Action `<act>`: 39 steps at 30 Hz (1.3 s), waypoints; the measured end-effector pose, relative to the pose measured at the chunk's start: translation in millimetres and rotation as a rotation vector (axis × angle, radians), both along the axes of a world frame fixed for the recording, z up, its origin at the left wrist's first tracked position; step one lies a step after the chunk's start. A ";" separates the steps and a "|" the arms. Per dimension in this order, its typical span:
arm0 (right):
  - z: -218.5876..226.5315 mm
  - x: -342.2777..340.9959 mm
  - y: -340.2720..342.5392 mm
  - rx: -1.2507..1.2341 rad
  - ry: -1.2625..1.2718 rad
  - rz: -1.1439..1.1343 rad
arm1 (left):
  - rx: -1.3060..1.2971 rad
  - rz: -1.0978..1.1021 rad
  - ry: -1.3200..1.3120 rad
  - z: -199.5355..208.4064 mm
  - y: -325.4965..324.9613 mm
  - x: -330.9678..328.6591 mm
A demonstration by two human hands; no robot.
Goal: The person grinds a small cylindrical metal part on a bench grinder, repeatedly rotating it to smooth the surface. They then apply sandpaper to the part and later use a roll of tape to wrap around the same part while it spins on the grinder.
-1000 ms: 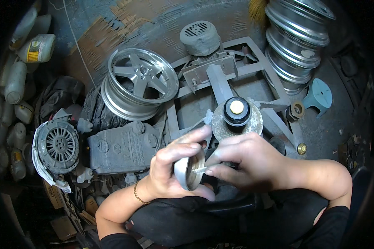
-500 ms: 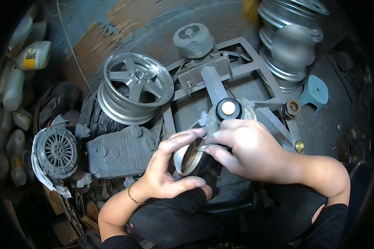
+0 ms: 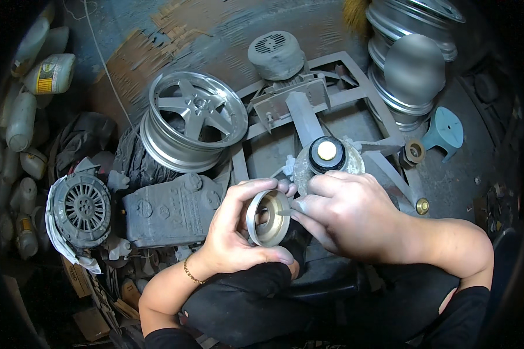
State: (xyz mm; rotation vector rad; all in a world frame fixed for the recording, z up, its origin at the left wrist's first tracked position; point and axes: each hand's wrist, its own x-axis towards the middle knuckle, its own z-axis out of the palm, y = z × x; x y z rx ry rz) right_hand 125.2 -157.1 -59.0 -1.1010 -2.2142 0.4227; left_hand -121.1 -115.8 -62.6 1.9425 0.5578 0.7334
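Note:
My left hand (image 3: 226,238) grips a shallow round metal cup (image 3: 278,230), fingers behind the far rim and thumb beneath the near rim. The cup is tilted, its hollow side turned toward my right hand (image 3: 358,212). That hand pinches a small thin grey piece (image 3: 283,213), whose tip reaches over the rim into the hollow. Its material is too small to make out. Just beyond my right hand stands a black round fitting (image 3: 326,166) with a pale yellow centre, on a dusty disc of a machine. A grey metal bar runs from there toward a motor (image 3: 276,56).
A five-spoke wheel rim (image 3: 199,110) stands left of the machine frame (image 3: 355,81). Closer on the left are a dusty grey box (image 3: 169,212) and a round slotted housing (image 3: 81,212). At right are stacked rims (image 3: 404,110), a blue stool (image 3: 442,135) and a brass-coloured part (image 3: 422,206).
The cup has turned so that more of its hollow side shows. My right hand has shifted slightly, with the thin piece still at the cup. The whole view has moved a little.

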 end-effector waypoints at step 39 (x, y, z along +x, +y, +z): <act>10.1 7.2 7.5 -0.318 0.274 0.006 | 0.255 -0.029 -0.023 -0.7 1.4 4.9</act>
